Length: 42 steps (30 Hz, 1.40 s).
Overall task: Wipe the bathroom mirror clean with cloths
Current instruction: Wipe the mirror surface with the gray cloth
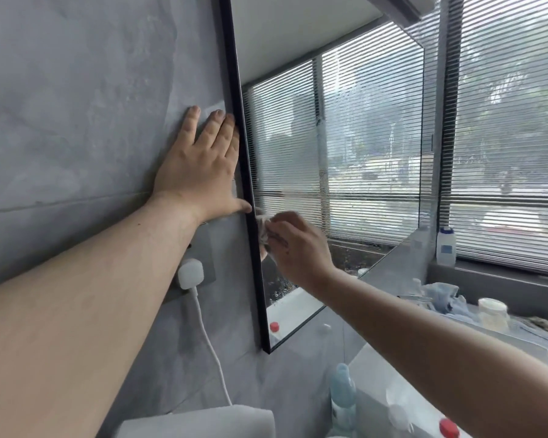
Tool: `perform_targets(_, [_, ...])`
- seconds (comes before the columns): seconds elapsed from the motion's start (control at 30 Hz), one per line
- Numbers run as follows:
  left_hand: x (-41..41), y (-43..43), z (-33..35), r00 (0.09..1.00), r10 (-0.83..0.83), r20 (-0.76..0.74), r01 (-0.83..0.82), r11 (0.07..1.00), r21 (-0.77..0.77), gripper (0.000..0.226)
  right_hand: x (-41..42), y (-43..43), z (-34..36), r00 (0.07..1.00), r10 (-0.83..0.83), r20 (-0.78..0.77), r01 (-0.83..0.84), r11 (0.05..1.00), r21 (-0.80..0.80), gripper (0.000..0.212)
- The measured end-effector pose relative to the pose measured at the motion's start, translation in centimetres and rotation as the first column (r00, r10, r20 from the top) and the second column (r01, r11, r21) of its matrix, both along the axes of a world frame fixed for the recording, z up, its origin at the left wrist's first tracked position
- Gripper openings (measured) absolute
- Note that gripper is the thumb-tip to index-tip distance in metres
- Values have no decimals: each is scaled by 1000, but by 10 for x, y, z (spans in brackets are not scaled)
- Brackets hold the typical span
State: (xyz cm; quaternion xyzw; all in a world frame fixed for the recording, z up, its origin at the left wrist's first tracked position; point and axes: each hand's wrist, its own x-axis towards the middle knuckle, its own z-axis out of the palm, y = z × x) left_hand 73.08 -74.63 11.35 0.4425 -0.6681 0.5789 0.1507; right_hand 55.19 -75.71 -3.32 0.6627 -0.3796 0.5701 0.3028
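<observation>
Heads up, a lot of this is hard to read. The cloth (261, 227) is mostly buried under the right hand (298, 248); only a small crumpled pale wad pokes out past the fingers, so I can't tell its shape or how big it is. It's pressed on the mirror (370, 147) right at the left edge, a bit below the middle, just inside the black frame (234, 115). You only see the back of the right hand, knuckles bent and fingers curled around the wad, wrist angled up from the lower right. The left hand (196, 172) is spread flat on the grey wall (76, 105) just beside the frame, fingers straight and pointing up, thumb tip touching the frame, holding nothing. Both forearms are cut off by the bottom and side edges. The glass mostly reflects blinds (513, 137), with faint smears. Below the left arm a white plug (190, 273) sits in the wall, half covered, and its cable (208, 339) hangs down. The counter (374, 371) at the bottom right is blurry: a pale blue bottle (342, 393), a red cap (449, 427), and clutter I can't identify.
</observation>
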Motion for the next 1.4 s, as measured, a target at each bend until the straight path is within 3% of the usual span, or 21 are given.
perform_targets(0.2, [0, 0, 0, 1000, 8, 16, -8, 1000, -15, 129, -3, 12, -102, 981, 48, -190, -18, 987, 158, 8])
perform_targets(0.33, [1, -1, -1, 1000, 9, 19, -9, 1000, -23, 130, -5, 15, -124, 967, 94, -236, -38, 972, 231, 8])
perform_targets(0.47, [0, -1, -2, 1000, 4, 20, -4, 1000, -19, 129, -9, 13, -100, 970, 94, -224, -35, 967, 252, 4])
perform_targets(0.73, [-1, -2, -2, 1000, 1, 13, -1, 1000, -24, 129, 7, 5, 24, 999, -6, 46, 1, 992, 123, 22])
perform_targets(0.93, [0, -1, -3, 1000, 14, 22, -13, 1000, -24, 127, 18, 11, -57, 999, 31, 44, -37, 991, 130, 17])
perform_targets(1.13, [1, 0, -3, 1000, 14, 8, -14, 1000, -14, 127, 7, 16, -148, 996, 92, 4, -90, 956, 280, 6])
perform_targets(1.23, [1, -1, -3, 1000, 10, 0, -10, 1000, 0, 125, 4, 15, -161, 995, 94, 14, -94, 947, 308, 5])
perform_targets(1.4, [1, -1, -4, 1000, 13, 8, -13, 1000, -5, 124, 2, 10, -135, 991, 131, 24, -133, 963, 235, 29])
